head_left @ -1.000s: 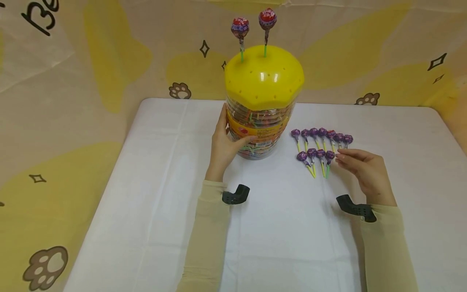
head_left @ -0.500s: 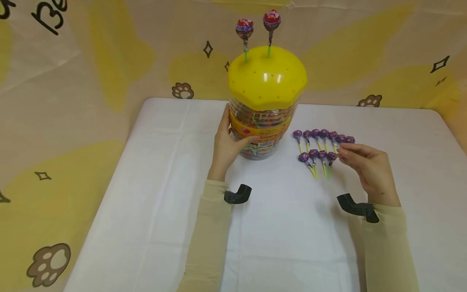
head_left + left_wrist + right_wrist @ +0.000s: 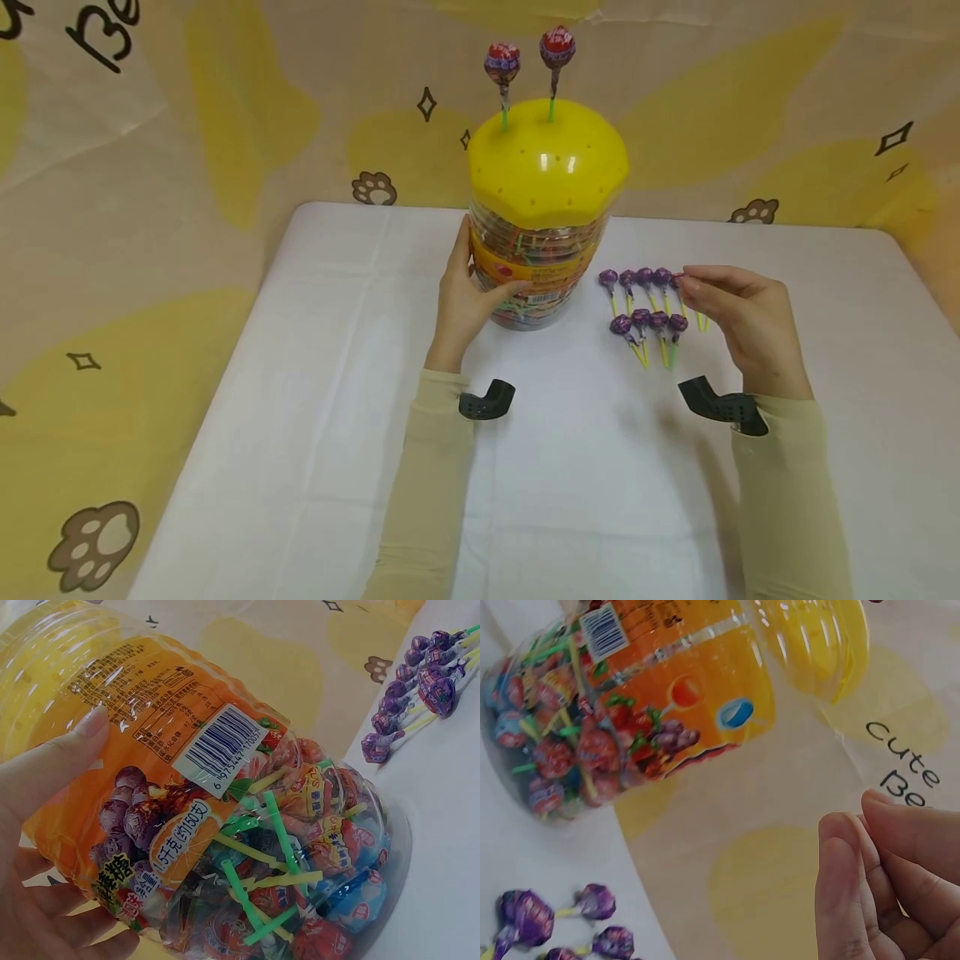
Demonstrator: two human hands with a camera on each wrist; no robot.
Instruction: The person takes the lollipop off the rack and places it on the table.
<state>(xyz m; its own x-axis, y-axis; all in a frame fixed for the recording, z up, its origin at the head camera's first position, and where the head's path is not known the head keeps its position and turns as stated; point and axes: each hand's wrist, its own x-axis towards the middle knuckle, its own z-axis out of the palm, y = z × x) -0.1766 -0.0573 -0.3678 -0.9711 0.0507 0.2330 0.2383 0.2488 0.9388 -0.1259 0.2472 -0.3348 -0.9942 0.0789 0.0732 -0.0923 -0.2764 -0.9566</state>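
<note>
A big clear jar (image 3: 536,250) full of lollipops, with a yellow domed lid (image 3: 555,171), stands at the table's back. My left hand (image 3: 465,296) grips its left side, the thumb across the label. In the left wrist view the fingers pass behind the jar. Two lollipops (image 3: 502,65) stand upright in holes of the lid. Purple-wrapped lollipops (image 3: 641,317) lie in two rows right of the jar. Over the right end of the back row is my right hand (image 3: 746,325), hiding some heads. The right wrist view shows bent fingers near the thumb, with nothing visible between them.
A white cloth covers the table (image 3: 577,467). Behind it hangs a beige and yellow backdrop (image 3: 697,92) with paw prints and stars. A black wrist mount (image 3: 486,400) is on the left sleeve, another black mount (image 3: 723,404) on the right.
My right hand has moved up and slightly left, from beside the front row to over the back row's right end. The left hand keeps its grip on the jar.
</note>
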